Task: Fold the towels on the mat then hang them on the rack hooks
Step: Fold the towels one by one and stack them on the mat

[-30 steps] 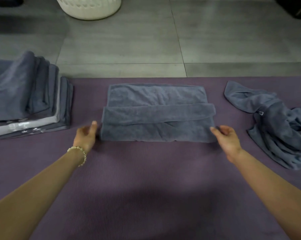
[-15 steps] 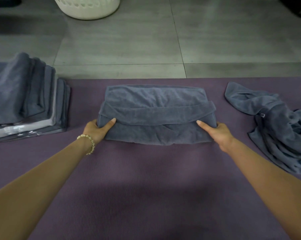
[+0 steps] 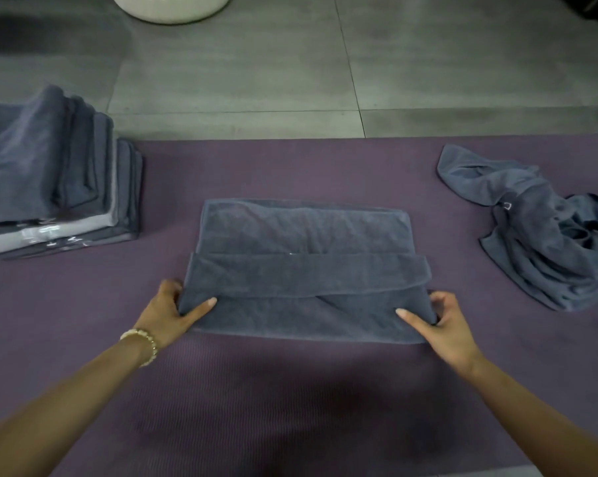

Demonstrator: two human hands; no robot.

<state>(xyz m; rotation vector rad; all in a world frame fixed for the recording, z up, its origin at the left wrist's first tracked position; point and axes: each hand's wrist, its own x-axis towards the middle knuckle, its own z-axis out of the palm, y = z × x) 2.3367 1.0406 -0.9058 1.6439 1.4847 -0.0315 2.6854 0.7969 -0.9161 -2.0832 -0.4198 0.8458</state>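
Now the half-folded towel point(image 3: 304, 270) lies flat in the middle of the purple mat point(image 3: 290, 390), with a band of its own cloth laid across it. The left grip point(image 3: 172, 313) pinches the near left corner, one digit on top and the rest tucked at the edge. The right grip point(image 3: 444, 321) pinches the near right corner in the same way.

Judging from this, the step in hand is the next fold, which carries the near edge up and over, away from the person. To do it well, both corners should lift together and travel at the same pace, so that the near edge runs straight and lands square on the far edge. The cross band overhangs a little at the right side, so each pinch should take in all the layers, or the band may slide and skew the bundle. Once the fold is laid down, a flat palm stroked outward would smooth the ridges.

A stack of folded towels point(image 3: 50, 173) sits well apart at the left, and a crumpled towel point(image 3: 548, 242) lies at the right. No rack is in view, so the hanging is not yet begun.
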